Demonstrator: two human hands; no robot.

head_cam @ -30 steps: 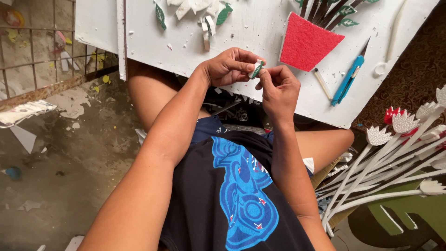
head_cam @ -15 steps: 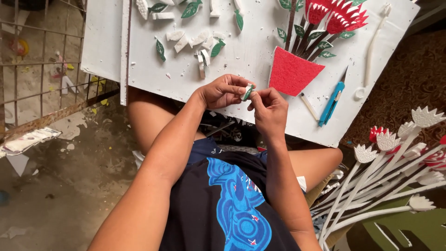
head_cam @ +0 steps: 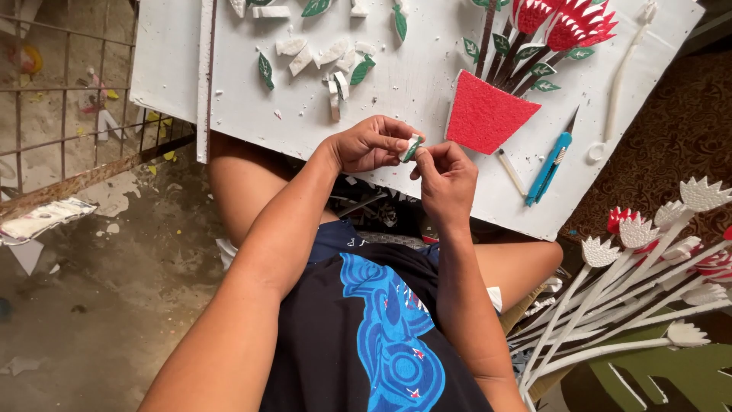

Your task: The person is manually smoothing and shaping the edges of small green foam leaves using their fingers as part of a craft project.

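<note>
Item: small foam leaf piece [head_cam: 411,147], green on one face and white on the edge, pinched between both hands just above the near edge of the white board [head_cam: 427,91] that serves as the worktop across the person's lap. Left hand [head_cam: 371,144]: grip narrow, thumb and forefinger closed on the piece from the left. Right hand [head_cam: 447,180]: grip narrow, fingertips closed on the same piece from the right and below. On the board, finished work: a red foam pot [head_cam: 488,116] with dark stems, green leaves and red-and-white toothed flowers [head_cam: 564,23] rising from it, touching the pot's upper edge. Unfinished stock: a scatter of white foam offcuts [head_cam: 320,55] and loose green leaves [head_cam: 359,72] at the board's upper left, well apart from the pot. Tools: a blue utility knife [head_cam: 549,168] lying just right of the pot, blade out; a white foam strip [head_cam: 621,69] beyond it. Beside the person's right knee: a bundle of white-stemmed foam flowers [head_cam: 656,252], some tipped red, most plain white. Assessment: one potted arrangement appears complete; the leaf in hand and the loose pieces are judged not yet placed.
</note>
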